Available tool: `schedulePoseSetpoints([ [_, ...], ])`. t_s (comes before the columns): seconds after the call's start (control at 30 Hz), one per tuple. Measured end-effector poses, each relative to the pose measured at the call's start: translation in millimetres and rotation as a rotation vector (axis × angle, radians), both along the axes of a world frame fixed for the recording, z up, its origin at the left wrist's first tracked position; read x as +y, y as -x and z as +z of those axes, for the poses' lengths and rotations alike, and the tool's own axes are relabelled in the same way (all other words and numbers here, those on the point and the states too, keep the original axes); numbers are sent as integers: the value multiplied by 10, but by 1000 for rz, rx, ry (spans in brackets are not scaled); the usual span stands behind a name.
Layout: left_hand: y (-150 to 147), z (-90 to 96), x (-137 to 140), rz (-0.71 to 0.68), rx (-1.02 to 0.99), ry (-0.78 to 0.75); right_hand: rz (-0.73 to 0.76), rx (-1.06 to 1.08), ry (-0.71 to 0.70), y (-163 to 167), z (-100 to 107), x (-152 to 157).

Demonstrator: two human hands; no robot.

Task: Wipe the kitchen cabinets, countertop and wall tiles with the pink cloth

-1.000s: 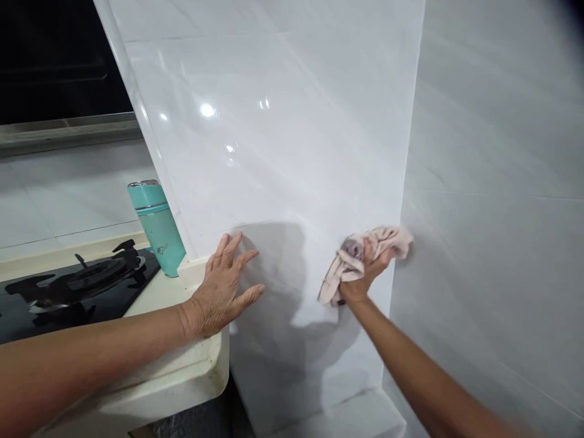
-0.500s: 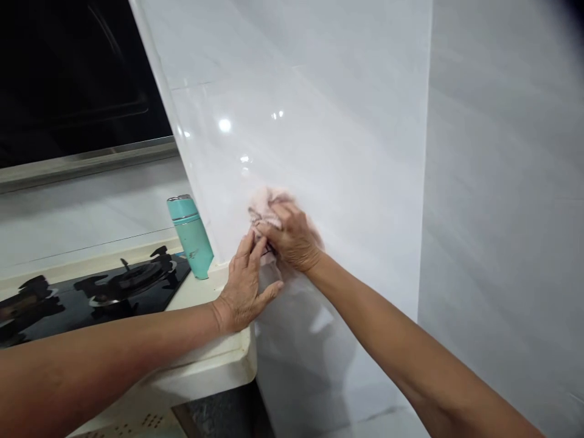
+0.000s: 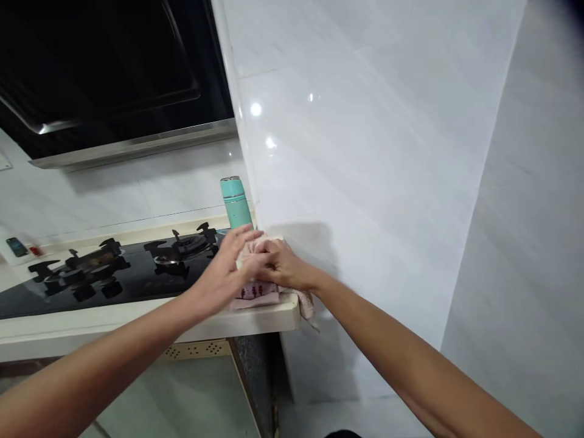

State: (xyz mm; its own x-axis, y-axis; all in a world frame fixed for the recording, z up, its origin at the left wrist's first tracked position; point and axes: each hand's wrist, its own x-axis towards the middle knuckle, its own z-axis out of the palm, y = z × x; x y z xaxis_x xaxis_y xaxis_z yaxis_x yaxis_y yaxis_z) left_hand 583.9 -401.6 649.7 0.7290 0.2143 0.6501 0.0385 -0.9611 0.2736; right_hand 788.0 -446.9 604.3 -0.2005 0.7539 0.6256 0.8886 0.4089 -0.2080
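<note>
A crumpled pale pink cloth [image 3: 258, 293] with a dark red print lies bunched on the counter's right corner, and part of it hangs over the edge. My right hand [image 3: 288, 265] is closed on the cloth from the right. My left hand [image 3: 228, 263] is at the cloth's left side, with its fingers curved over the top and its thumb close to my right fingers; cloth shows between thumb and fingers. Just behind my left hand a turquoise flask [image 3: 236, 204] stands upright, its lower part hidden.
A black gas hob [image 3: 137, 277] with two burners is set into the pale counter [image 3: 201, 325]. Over it hangs a dark range hood [image 3: 114, 73]. Glossy white wall panels [image 3: 365, 182] rise on the right. A phone [image 3: 17, 246] is at the far left, and a cabinet [image 3: 182, 389] is below.
My right hand has brought the cloth from the wall down onto the counter corner. My left hand has lifted off the counter edge and come onto the cloth. The view has shifted left.
</note>
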Motion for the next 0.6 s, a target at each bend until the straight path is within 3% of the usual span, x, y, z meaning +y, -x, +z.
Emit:
schedulePoseSetpoints([
  [0.17, 222, -219, -114, -128, 152, -23, 229, -129, 92, 429, 42, -381],
  [0.27, 405, -375, 25, -127, 226, -31, 119, -276, 44, 745, 61, -567],
  [0.43, 434, -654, 242, -53, 158, -325, -33, -422, -214, 907, -186, -643],
  [0.6, 164, -574, -133, 99, 294, -536, -141, -300, -484, 715, -579, -781],
])
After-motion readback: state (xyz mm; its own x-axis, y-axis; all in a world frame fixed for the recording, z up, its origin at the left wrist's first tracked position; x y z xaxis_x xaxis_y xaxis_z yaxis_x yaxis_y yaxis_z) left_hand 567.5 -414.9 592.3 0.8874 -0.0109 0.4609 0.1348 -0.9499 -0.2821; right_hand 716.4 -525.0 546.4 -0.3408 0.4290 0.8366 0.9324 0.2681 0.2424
